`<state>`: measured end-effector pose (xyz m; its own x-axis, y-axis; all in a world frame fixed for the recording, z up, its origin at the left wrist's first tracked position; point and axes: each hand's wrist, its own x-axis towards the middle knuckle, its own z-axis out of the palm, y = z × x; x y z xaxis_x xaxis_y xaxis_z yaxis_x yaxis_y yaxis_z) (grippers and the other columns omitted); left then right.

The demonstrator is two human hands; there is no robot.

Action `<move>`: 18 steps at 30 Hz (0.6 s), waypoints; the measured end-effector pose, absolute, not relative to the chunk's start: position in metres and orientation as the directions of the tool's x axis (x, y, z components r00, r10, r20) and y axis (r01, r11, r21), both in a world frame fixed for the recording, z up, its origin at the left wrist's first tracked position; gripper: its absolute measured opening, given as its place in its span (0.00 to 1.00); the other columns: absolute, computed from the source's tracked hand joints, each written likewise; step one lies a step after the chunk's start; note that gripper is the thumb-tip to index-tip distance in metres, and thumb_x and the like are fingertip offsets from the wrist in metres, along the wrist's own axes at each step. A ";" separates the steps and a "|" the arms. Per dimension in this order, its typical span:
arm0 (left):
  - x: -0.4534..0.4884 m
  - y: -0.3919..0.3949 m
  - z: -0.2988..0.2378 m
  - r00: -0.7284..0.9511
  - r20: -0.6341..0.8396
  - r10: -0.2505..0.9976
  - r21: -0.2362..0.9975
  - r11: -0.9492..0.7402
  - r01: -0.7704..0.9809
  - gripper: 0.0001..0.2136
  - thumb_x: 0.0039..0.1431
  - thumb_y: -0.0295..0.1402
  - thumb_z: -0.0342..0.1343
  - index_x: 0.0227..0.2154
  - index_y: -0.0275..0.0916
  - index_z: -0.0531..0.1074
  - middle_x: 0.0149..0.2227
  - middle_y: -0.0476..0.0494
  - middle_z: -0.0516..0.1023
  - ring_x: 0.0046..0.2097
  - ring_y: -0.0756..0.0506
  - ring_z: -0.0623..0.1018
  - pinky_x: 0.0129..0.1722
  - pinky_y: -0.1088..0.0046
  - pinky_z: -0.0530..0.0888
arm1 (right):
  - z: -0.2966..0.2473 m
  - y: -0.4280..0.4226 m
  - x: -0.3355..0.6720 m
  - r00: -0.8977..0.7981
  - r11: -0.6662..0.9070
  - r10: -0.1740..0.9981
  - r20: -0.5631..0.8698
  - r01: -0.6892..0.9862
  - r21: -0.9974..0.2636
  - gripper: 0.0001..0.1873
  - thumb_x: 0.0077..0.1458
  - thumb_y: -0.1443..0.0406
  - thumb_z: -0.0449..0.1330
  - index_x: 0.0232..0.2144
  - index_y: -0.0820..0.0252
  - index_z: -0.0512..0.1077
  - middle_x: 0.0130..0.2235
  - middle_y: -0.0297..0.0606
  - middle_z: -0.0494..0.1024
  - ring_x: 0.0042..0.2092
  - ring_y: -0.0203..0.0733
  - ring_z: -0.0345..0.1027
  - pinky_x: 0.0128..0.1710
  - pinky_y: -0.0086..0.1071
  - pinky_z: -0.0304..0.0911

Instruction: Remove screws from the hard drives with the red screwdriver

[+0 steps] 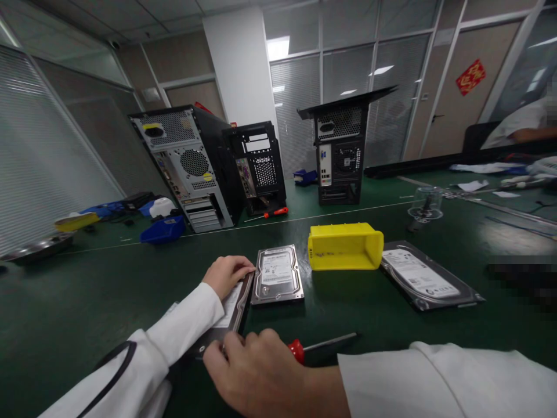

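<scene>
My left hand (227,275) is closed on the far end of a hard drive (230,312), which lies at a slant with its white label up. At that drive's near corner, the bent fingers of my right hand (265,366) are closed on its edge; the fingertips are partly hidden. A red-handled screwdriver (296,350) sticks out from behind my right hand, its shaft pointing right. Most of its handle is hidden, so I cannot tell whether the hand touches it. Just right of my left hand lies a second hard drive (277,273), label up.
A yellow bin (343,248) lies on its side, with another hard drive (424,276) beside it. Several computer cases (191,165) stand at the back. Another screwdriver (274,213) and a blue bin (163,230) are near them. A seated person (517,128) is at far right.
</scene>
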<state>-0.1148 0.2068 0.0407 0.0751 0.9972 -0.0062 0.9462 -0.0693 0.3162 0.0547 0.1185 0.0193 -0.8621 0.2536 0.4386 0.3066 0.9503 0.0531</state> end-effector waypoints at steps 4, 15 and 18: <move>-0.116 0.204 0.040 -0.008 0.011 1.000 0.269 0.004 0.963 0.10 0.63 0.36 0.52 0.40 0.36 0.71 0.42 0.43 0.74 0.43 0.45 0.75 0.44 0.63 0.73 | 0.013 0.121 0.046 -0.841 0.944 0.239 0.486 0.319 0.087 0.11 0.57 0.67 0.52 0.42 0.68 0.62 0.31 0.41 0.73 0.24 0.42 0.67 0.13 0.32 0.57; -0.151 0.205 0.045 -0.309 -0.026 0.951 0.197 0.308 0.931 0.11 0.64 0.37 0.51 0.43 0.35 0.70 0.43 0.42 0.73 0.43 0.45 0.75 0.43 0.62 0.73 | 0.008 0.117 0.045 -0.812 0.945 0.164 0.560 0.292 0.145 0.10 0.59 0.68 0.49 0.42 0.70 0.64 0.29 0.39 0.71 0.23 0.40 0.65 0.13 0.32 0.50; -0.153 0.205 0.044 -0.302 -0.038 0.953 0.212 0.303 0.929 0.11 0.64 0.36 0.51 0.43 0.35 0.70 0.43 0.42 0.73 0.43 0.45 0.75 0.44 0.62 0.73 | 0.012 0.119 0.049 -0.820 0.941 0.191 0.540 0.310 0.139 0.11 0.58 0.68 0.51 0.42 0.71 0.64 0.29 0.39 0.71 0.23 0.41 0.64 0.13 0.32 0.49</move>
